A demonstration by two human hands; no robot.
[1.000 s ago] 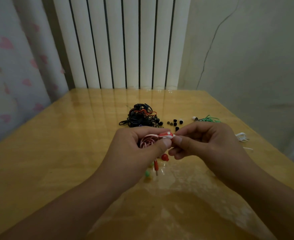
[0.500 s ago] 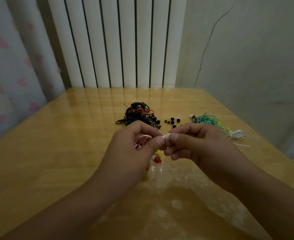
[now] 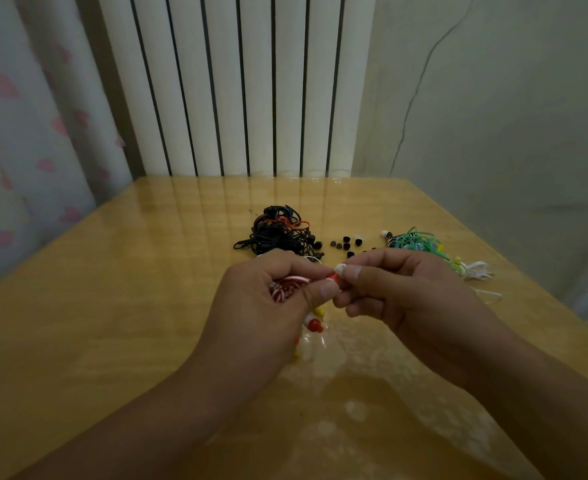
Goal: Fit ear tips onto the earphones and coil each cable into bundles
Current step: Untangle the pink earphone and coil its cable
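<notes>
At the frame's centre both hands meet above a glossy wooden table. The left hand is curled round a red-and-white cable coil, thumb pressed against a red earbud; the right hand pinches a white ear tip at the top of that earbud between thumb and forefinger, its other fingers folded under. Below the left thumb a second red earbud and a yellow piece hang partly hidden behind the hand. Beyond the hands, just above centre, lies a black cable tangle with orange strands; to its right are loose black tips, then a green cable bundle and a white cable at right, partly blocked by the right knuckles. A white ribbed radiator fills the upper middle, a heart-print curtain the left, a cracked wall the right. Compared with half a second ago, the red earbud shows more plainly between the fingertips, and the hands stay together in the same spot.
</notes>
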